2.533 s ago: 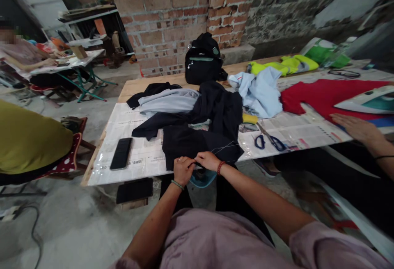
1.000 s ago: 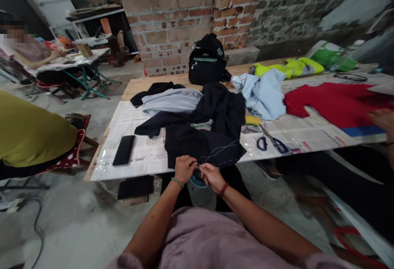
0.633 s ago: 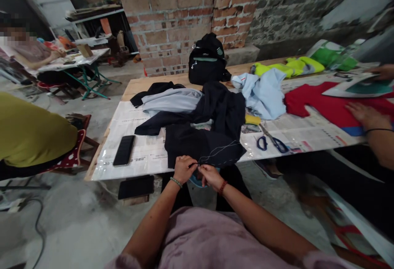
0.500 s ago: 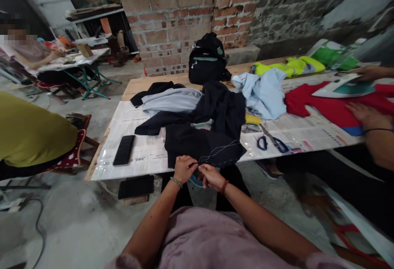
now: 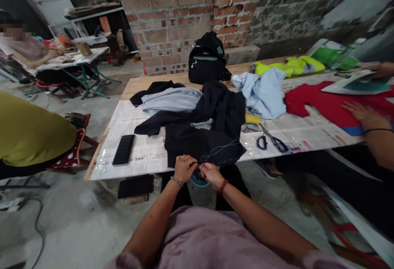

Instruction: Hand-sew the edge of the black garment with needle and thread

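Note:
A dark garment [image 5: 187, 144] lies over the table's front edge, its hem toward me. Pale thread [image 5: 220, 149] loops loosely across it, and light stitches run along the hem at the right. My left hand [image 5: 185, 168] is closed, pinching the garment's edge between thumb and fingers. Right beside it, my right hand [image 5: 211, 174] is closed in a pinch at the same edge; whatever sits between its fingertips is too small to make out. Blue-handled scissors [image 5: 272, 140] lie on the table to the right, by a yellow thread spool [image 5: 253, 119].
On the paper-covered table [image 5: 107, 154] are a phone [image 5: 123, 149], a grey cloth [image 5: 172, 100], a black backpack [image 5: 207, 60] and a light blue garment [image 5: 264, 92]. At right, a co-worker's hands work an iron [image 5: 353, 85] over a red garment [image 5: 310, 96]. Another phone [image 5: 136, 186] rests below the edge.
My right hand's fingers have curled in closer at the hem, while my left hand stays put. The co-worker's iron has slid to the right over the red garment.

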Demonstrator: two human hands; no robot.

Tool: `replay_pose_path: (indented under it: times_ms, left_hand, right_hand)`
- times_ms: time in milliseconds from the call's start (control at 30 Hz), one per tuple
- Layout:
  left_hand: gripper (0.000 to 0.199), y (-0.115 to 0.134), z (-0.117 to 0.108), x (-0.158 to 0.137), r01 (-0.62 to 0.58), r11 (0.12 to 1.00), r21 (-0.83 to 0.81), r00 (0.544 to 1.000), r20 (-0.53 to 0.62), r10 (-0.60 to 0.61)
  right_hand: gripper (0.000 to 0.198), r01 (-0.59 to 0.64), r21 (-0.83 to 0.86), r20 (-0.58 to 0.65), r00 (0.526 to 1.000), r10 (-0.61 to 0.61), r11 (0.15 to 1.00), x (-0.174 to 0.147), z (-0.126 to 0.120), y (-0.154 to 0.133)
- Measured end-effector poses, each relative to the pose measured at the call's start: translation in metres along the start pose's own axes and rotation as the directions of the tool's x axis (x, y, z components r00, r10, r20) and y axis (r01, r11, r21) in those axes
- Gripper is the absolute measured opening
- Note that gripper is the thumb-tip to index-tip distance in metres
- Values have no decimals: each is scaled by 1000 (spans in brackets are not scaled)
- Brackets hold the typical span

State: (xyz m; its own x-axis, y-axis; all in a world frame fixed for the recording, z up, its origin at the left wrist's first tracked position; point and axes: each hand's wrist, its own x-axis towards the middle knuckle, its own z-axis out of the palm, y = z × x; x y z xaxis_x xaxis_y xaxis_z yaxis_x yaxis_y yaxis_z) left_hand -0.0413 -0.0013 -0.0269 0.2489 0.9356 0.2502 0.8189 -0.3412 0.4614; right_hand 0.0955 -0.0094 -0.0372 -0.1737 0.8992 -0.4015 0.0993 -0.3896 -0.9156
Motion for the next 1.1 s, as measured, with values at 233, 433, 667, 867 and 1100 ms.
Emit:
replay_pose_path:
  times_ms: [233, 433, 667, 867, 1100]
  left_hand:
    - [8, 3, 0, 1, 46, 999, -12, 999, -17, -47]
    - [12, 1, -3, 3, 47, 997, -53, 999, 24, -46]
    - [24, -2, -8, 6, 25, 994, -109, 994, 110, -13]
    - [26, 8, -6, 22, 192, 981, -36, 974, 126, -186]
    - [15, 10, -9, 26, 264, 965, 1, 934, 251, -255]
  right_hand:
    - [17, 46, 45, -32, 998, -45, 998, 1, 1, 4]
    - [17, 134, -98, -16, 991, -136, 986, 4, -2, 12]
    - [21, 86, -338, 73, 995, -65, 937, -4, -7, 16]
    - [24, 266, -419, 78, 963, -257, 868, -3, -9, 22]
    - [23, 383, -473, 54, 912, -408, 794, 0, -6, 27]
